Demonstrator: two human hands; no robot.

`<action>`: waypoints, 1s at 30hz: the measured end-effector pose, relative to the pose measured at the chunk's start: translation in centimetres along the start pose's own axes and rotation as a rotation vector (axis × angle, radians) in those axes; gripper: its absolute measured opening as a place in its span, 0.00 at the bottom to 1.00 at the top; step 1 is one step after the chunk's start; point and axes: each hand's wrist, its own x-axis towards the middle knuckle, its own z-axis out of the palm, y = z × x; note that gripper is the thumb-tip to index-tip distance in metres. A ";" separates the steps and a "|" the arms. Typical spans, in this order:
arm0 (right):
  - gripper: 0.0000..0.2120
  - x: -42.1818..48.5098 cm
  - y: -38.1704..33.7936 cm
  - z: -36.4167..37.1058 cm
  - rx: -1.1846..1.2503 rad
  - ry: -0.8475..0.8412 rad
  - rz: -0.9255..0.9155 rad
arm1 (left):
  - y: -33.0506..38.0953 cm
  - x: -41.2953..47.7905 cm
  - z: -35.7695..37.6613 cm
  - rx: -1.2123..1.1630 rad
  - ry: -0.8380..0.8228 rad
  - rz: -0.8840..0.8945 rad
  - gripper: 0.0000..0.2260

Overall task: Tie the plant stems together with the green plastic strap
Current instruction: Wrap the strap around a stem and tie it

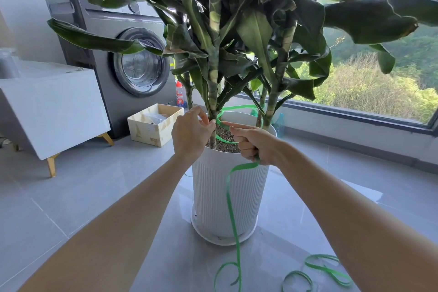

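A green plastic strap (pixel 238 108) loops loosely behind the upright plant stems (pixel 212 106) above the white pot (pixel 225 192); the left hand (pixel 190 134) pinches its near end against the front stem, the right hand (pixel 254 144), just beside, fists the trailing length.

A grey front-loading washing machine (pixel 132 54) stands behind an open cardboard box (pixel 155 124), a detergent bottle (pixel 181 95) and a white gold-legged cabinet (pixel 52 106) beside a window (pixel 369 92).

Green strap (pixel 233 206) loops loosely around upright stems (pixel 212 92).
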 end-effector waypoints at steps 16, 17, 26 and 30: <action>0.10 0.2 0.2 -0.2 -0.028 -0.043 -0.035 | -0.9 1.3 0.1 -0.055 -0.063 0.044 0.14; 0.11 0.2 0.2 -0.3 -0.031 -0.037 -0.031 | -0.9 1.2 0.1 -0.058 -0.066 0.047 0.13; 0.13 0.4 -0.6 -0.9 -0.113 0.018 -0.054 | -0.2 0.7 0.0 -0.004 -0.006 0.028 0.13; 0.13 0.6 -0.8 -0.8 -0.159 0.014 -0.051 | 0.1 0.7 0.0 0.022 0.002 0.019 0.13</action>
